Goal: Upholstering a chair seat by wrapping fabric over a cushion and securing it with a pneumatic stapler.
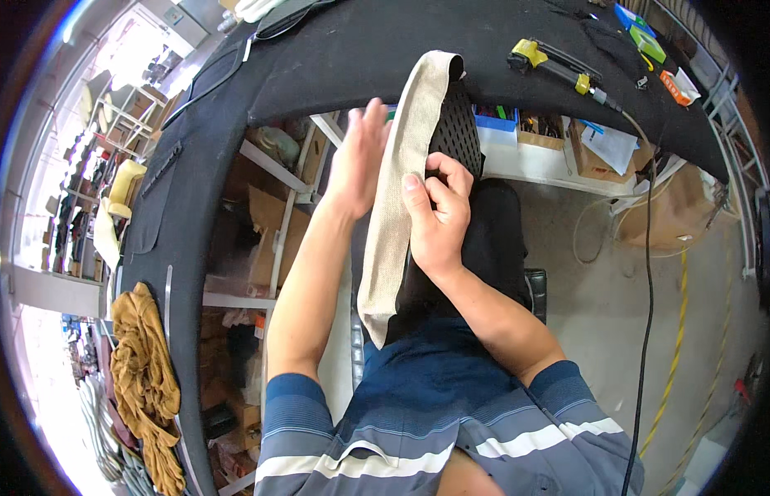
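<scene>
The orange box (674, 88) bears pale print (669, 80) — too small to read.

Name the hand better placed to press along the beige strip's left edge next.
Left, probably: the left hand is open, fingers extended, beside that edge of the beige strip. The right hand is occupied, gripping the opposite edge.

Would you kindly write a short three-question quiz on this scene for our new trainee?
1. Which hand has its thumb pressed on the beige strip?
2. True or false: the brown cloth lies to the left of the strip.
3. Which colour shows on parts of the tool on the black table: A red, B yellow or C purple?

Key:
1. The right hand.
2. True.
3. B.
</scene>
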The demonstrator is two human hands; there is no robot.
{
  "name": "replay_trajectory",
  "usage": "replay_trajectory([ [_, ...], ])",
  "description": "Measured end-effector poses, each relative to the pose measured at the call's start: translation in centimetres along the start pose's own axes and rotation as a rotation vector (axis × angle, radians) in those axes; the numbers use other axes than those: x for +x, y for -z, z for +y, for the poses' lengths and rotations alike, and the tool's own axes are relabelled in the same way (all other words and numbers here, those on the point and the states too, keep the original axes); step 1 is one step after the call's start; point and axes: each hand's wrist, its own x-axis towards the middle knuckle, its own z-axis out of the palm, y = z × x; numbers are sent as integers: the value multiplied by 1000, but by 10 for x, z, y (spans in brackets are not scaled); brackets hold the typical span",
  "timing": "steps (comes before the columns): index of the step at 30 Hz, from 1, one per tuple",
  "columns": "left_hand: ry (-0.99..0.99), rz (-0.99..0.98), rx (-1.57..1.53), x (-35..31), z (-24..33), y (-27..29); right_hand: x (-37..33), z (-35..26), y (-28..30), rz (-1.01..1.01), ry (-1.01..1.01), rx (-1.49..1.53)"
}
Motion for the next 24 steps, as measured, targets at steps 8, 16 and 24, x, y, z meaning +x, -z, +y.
replay_trajectory([
  [8, 153, 172, -231, -2, -1, -44, 1, 6, 4, 0, 11, -3],
  [16, -28, 97, 9, -14, -72, 0, -3, 4, 4, 16, -53, 35],
  [24, -71, -19, -102, -4, -83, -73, -2, 0, 27, -61, -79, 52],
])
